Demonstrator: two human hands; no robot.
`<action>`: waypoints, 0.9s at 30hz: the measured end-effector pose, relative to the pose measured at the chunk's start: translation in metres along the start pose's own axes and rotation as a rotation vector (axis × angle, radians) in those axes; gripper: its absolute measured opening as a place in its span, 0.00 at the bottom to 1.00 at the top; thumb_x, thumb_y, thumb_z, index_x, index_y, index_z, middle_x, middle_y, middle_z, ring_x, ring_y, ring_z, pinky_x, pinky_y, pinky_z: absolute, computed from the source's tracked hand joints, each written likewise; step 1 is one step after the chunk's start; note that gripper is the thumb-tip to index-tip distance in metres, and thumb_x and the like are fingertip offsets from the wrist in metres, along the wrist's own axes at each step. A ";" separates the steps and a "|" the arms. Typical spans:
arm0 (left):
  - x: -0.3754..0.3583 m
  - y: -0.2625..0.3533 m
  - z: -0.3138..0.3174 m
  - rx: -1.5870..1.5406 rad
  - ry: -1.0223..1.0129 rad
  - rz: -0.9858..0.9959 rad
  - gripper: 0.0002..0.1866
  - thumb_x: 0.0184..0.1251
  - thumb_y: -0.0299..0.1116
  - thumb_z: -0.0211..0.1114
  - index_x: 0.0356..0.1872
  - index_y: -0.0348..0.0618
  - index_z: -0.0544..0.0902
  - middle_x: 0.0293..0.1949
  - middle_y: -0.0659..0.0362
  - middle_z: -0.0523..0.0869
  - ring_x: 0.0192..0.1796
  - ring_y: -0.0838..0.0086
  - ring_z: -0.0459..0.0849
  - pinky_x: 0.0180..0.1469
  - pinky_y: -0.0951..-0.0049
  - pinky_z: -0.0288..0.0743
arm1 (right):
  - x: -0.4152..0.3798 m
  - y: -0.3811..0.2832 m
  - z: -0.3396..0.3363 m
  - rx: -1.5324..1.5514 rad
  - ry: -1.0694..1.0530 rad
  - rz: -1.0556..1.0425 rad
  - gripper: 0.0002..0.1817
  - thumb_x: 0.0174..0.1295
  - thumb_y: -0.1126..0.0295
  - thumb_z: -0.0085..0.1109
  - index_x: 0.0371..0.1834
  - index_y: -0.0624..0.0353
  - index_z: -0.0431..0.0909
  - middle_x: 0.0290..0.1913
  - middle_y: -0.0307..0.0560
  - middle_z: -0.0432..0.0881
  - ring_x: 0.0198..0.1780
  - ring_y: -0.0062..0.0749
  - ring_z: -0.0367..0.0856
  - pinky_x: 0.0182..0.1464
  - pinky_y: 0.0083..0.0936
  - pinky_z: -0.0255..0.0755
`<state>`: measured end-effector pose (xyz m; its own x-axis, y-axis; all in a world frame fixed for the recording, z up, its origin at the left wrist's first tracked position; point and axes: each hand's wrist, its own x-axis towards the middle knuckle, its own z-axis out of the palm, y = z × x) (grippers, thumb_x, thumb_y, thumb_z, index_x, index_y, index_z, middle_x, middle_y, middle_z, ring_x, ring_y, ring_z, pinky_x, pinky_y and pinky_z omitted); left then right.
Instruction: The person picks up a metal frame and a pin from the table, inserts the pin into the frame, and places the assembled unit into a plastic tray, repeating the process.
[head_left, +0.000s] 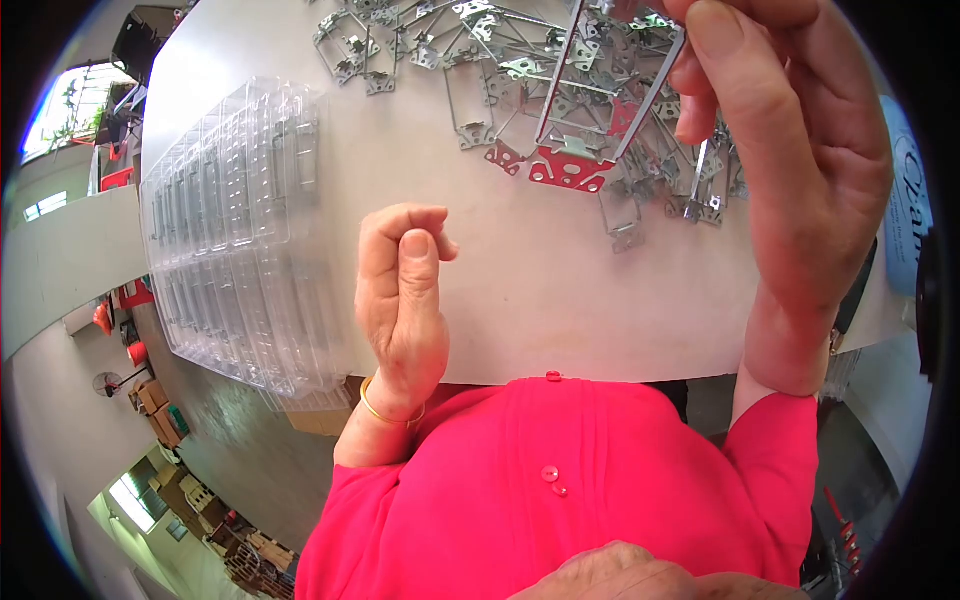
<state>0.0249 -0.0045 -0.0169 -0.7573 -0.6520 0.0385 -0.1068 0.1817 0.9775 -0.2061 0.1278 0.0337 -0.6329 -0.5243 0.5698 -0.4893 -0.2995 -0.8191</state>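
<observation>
My right hand, raised at the upper right, pinches a metal frame piece by its upper end. Two long thin rods run down from my fingers to a flat end plate with holes, which reflects red. Behind and below this piece lies a pile of similar metal brackets on the white table. My left hand is over the table left of centre, apart from the pile. Its fingers are curled in with the thumb against them; whether anything is inside is hidden.
Stacked clear plastic trays with metal pieces in their slots stand at the left of the table. A blue and white object with lettering is at the right edge. A cardboard box sits below the table's front left edge.
</observation>
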 end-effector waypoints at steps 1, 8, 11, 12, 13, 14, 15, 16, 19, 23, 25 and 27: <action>0.001 0.003 0.000 -0.070 -0.037 -0.075 0.18 0.87 0.38 0.48 0.57 0.31 0.78 0.49 0.52 0.82 0.44 0.71 0.82 0.53 0.69 0.75 | -0.001 0.001 0.000 0.016 -0.017 -0.021 0.02 0.72 0.81 0.56 0.45 0.65 0.78 0.35 0.41 0.82 0.30 0.12 0.77 0.33 0.11 0.73; 0.020 0.020 0.003 -0.793 -0.348 -0.500 0.28 0.88 0.45 0.38 0.64 0.29 0.74 0.53 0.39 0.84 0.33 0.58 0.86 0.37 0.63 0.80 | -0.006 -0.015 0.016 -0.242 -0.222 -0.293 0.10 0.66 0.87 0.61 0.48 0.67 0.81 0.49 0.48 0.85 0.43 0.25 0.84 0.40 0.20 0.79; 0.025 0.022 -0.002 -0.965 -0.453 -0.591 0.30 0.87 0.51 0.42 0.67 0.29 0.70 0.50 0.40 0.84 0.34 0.56 0.88 0.38 0.61 0.81 | -0.013 -0.004 0.023 -0.373 -0.331 -0.673 0.12 0.56 0.87 0.68 0.42 0.65 0.81 0.46 0.53 0.86 0.44 0.39 0.88 0.41 0.29 0.83; 0.025 0.024 -0.003 -1.053 -0.478 -0.618 0.30 0.87 0.52 0.42 0.67 0.30 0.70 0.49 0.41 0.84 0.34 0.56 0.88 0.38 0.61 0.81 | -0.020 -0.009 0.029 -0.340 -0.359 -0.662 0.12 0.54 0.87 0.69 0.40 0.64 0.81 0.46 0.53 0.86 0.44 0.40 0.88 0.40 0.30 0.84; 0.022 0.025 -0.004 -1.115 -0.341 -0.688 0.27 0.88 0.47 0.43 0.67 0.31 0.71 0.49 0.45 0.86 0.37 0.59 0.89 0.41 0.62 0.83 | -0.024 -0.009 0.033 -0.331 -0.360 -0.676 0.12 0.54 0.87 0.69 0.40 0.64 0.81 0.46 0.53 0.86 0.44 0.40 0.88 0.40 0.30 0.84; 0.022 0.024 -0.005 -1.114 -0.333 -0.673 0.27 0.88 0.47 0.43 0.67 0.31 0.71 0.49 0.45 0.86 0.37 0.59 0.89 0.41 0.62 0.83 | -0.027 -0.008 0.037 -0.335 -0.409 -0.780 0.11 0.54 0.84 0.69 0.38 0.62 0.81 0.47 0.53 0.86 0.43 0.40 0.88 0.37 0.29 0.83; 0.023 0.022 -0.007 -1.126 -0.264 -0.695 0.25 0.88 0.45 0.44 0.67 0.31 0.71 0.48 0.47 0.87 0.38 0.61 0.89 0.42 0.63 0.84 | -0.030 -0.008 0.041 -0.339 -0.457 -0.885 0.09 0.55 0.82 0.70 0.36 0.60 0.81 0.48 0.53 0.86 0.43 0.40 0.89 0.34 0.28 0.83; 0.024 0.018 -0.009 -1.139 -0.194 -0.717 0.23 0.88 0.42 0.45 0.67 0.32 0.72 0.48 0.48 0.87 0.39 0.63 0.89 0.44 0.65 0.85 | -0.034 -0.010 0.046 -0.331 -0.459 -0.899 0.09 0.55 0.82 0.70 0.36 0.60 0.81 0.48 0.53 0.86 0.43 0.40 0.89 0.34 0.28 0.83; 0.027 0.007 -0.022 -1.163 -0.333 -0.541 0.20 0.85 0.33 0.47 0.67 0.29 0.71 0.47 0.44 0.87 0.40 0.66 0.89 0.44 0.70 0.86 | -0.047 -0.014 0.057 -0.324 -0.476 -0.815 0.04 0.54 0.70 0.68 0.31 0.51 0.82 0.49 0.39 0.85 0.40 0.24 0.84 0.25 0.17 0.71; 0.030 0.012 -0.031 -0.943 -0.267 -0.411 0.19 0.84 0.29 0.49 0.67 0.28 0.71 0.43 0.44 0.88 0.32 0.71 0.87 0.36 0.76 0.82 | -0.052 -0.016 0.063 -0.253 -0.555 -0.755 0.05 0.55 0.72 0.69 0.33 0.53 0.83 0.51 0.42 0.85 0.39 0.26 0.85 0.26 0.20 0.74; 0.029 0.013 -0.030 -0.705 -0.226 -0.350 0.16 0.85 0.29 0.49 0.65 0.31 0.71 0.39 0.49 0.88 0.28 0.77 0.84 0.34 0.79 0.78 | -0.048 -0.012 0.057 -0.193 -0.540 -0.680 0.06 0.52 0.77 0.68 0.33 0.55 0.83 0.52 0.48 0.84 0.40 0.31 0.87 0.29 0.23 0.77; 0.026 0.015 -0.026 -0.528 -0.229 -0.333 0.14 0.85 0.29 0.50 0.62 0.31 0.70 0.38 0.51 0.87 0.27 0.80 0.82 0.32 0.80 0.76 | -0.040 -0.016 0.055 -0.218 -0.458 -0.524 0.12 0.50 0.83 0.66 0.38 0.60 0.84 0.54 0.59 0.83 0.40 0.37 0.87 0.36 0.24 0.81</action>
<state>0.0207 -0.0375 0.0041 -0.8624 -0.4275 -0.2710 -0.0725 -0.4256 0.9020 -0.1402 0.1099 0.0206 0.0086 -0.6510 0.7590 -0.7976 -0.4623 -0.3875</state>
